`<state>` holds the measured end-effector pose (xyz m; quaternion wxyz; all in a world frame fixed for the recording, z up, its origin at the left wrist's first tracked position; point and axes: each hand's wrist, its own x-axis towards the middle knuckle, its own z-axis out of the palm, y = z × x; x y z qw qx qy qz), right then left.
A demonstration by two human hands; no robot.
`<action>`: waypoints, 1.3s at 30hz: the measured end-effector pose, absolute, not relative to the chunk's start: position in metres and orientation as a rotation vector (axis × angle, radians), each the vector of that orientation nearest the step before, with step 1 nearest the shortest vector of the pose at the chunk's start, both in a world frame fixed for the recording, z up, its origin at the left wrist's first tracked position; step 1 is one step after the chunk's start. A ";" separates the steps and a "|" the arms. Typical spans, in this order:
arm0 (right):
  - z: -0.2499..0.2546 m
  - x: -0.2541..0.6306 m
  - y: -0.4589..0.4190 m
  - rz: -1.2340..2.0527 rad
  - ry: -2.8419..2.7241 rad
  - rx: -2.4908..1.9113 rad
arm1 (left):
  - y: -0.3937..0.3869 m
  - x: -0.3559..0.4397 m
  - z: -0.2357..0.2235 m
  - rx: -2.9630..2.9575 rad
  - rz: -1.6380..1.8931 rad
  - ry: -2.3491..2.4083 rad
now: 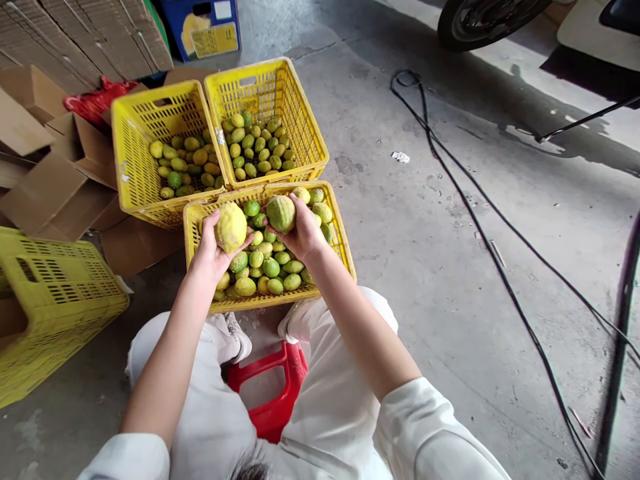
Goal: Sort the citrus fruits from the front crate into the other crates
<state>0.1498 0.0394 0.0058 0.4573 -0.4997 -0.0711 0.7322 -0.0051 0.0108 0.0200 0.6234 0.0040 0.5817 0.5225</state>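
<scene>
My left hand (209, 250) is closed around a large yellow lemon (231, 227) with patchy, bumpy skin. In my right hand (303, 230) is a greener lemon (281, 213), gripped from its right side. Both hands are held apart above the near yellow crate (345, 250). Inside that crate lie many green and yellow lemons (271, 267), partly covered by my hands and forearms.
Behind the near crate stand a left yellow crate (125, 143) and a right yellow crate (313, 143), both holding lemons. Flattened cardboard (57, 193) and a tipped yellow crate (65, 267) lie left. A red stool (280, 400) is beneath me; a black cable (480, 227) crosses the floor.
</scene>
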 end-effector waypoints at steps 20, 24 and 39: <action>-0.004 0.153 0.037 1.783 -0.323 -1.331 | 0.004 -0.005 0.001 0.165 1.097 1.268; -0.005 0.152 0.038 1.782 -0.221 -1.322 | 0.006 0.001 0.015 0.040 1.107 1.296; -0.010 0.152 0.038 1.713 -0.264 -1.218 | 0.011 -0.006 0.021 0.011 1.043 1.347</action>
